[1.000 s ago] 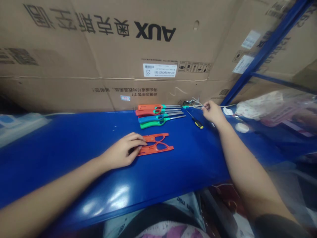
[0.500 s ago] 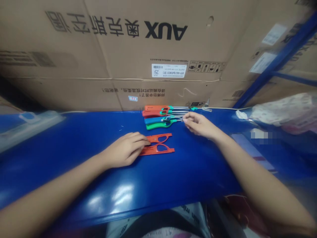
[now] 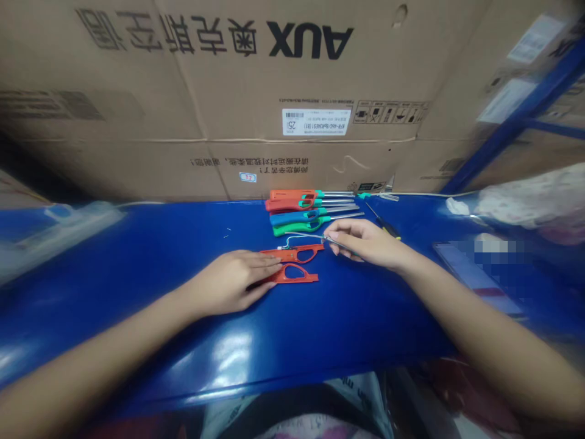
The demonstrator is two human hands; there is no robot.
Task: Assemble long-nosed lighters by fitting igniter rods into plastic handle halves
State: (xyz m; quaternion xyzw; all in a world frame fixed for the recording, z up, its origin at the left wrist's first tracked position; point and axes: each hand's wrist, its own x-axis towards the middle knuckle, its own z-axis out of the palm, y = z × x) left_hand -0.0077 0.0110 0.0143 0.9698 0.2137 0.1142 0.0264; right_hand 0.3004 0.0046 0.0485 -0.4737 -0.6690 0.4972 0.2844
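Two orange plastic lighter shell halves (image 3: 297, 263) lie side by side on the blue table (image 3: 183, 274). My left hand (image 3: 231, 281) rests flat on their left ends, fingers stretched out. My right hand (image 3: 365, 242) pinches a thin metal tube with wires (image 3: 305, 237) and holds it just above the right end of the upper shell half. Behind them lies a row of assembled long lighters (image 3: 301, 211) in orange, blue and green, nozzles pointing right.
A black-and-yellow screwdriver (image 3: 384, 224) lies to the right of the lighters. Large cardboard boxes (image 3: 274, 91) stand along the table's back edge. Clear plastic bags (image 3: 64, 228) lie at left, a bagged bundle (image 3: 534, 198) at right, beside a blue rack post (image 3: 516, 116).
My right hand has come from the far right with the metal tube and wires, down to the orange shell halves. My left hand has stayed on the shells.
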